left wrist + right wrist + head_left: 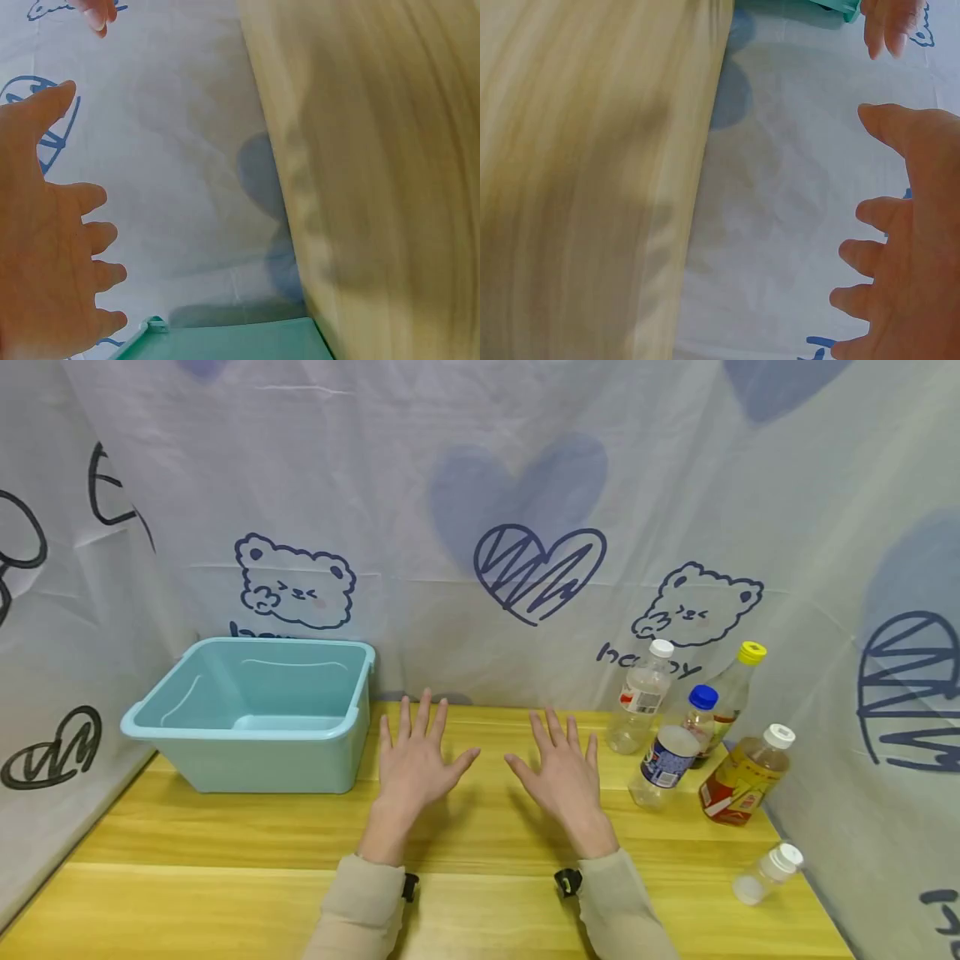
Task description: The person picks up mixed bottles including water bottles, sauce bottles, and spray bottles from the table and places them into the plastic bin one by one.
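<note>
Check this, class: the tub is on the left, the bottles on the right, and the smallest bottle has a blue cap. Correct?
Not quite: the smallest bottle has a white cap, not a blue one; the head view shows it.

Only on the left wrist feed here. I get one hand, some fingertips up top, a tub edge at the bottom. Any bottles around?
Observer: Yes, the head view shows five bottles at the right of the table.

Operator: Is one being held over there?

Observer: No. The right hand has its fingers spread and grips nothing.

Operator: And the thing at the bottom of my frame, which way does it open?

Observer: In the head view, the opening of that tub faces up.
</note>
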`<state>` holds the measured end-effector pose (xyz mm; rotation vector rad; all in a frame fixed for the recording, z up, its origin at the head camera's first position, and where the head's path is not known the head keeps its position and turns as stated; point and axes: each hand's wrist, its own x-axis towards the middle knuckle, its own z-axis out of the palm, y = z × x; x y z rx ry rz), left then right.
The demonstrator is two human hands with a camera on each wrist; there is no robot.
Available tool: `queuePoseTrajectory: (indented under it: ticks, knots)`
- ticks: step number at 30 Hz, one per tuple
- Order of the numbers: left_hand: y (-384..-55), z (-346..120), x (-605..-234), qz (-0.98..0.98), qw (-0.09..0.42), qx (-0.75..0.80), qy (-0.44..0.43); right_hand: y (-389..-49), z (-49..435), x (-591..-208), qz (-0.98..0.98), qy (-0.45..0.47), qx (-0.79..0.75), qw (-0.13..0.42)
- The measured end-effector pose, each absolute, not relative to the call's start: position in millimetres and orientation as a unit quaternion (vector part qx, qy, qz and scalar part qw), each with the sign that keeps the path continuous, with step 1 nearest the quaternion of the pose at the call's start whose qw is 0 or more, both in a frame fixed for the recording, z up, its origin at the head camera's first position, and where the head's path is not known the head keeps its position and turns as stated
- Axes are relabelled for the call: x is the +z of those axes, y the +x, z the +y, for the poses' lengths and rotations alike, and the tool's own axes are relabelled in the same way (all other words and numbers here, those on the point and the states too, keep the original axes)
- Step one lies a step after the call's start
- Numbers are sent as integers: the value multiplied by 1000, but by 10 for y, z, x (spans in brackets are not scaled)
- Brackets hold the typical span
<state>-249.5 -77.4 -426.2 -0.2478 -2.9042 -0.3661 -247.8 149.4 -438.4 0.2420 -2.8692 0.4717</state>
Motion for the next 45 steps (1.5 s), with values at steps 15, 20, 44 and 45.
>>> queuePoseTrajectory:
  ticks: [15,20,44,45]
  knots:
    - [-2392,-826,-4001,-974,167,-112,-102,-2429,1433,-4252,-966,101,173,164]
    - [-2362,-964,-3902,-968,195,-115,-107,-2426,1381,-4175,-960,113,184,180]
    - [-2211,-1946,-3752,-937,309,-105,-128,-2488,714,-3924,-906,232,241,260]
    - [-2203,-1998,-3750,-936,309,-105,-128,-2488,677,-3915,-905,236,242,258]
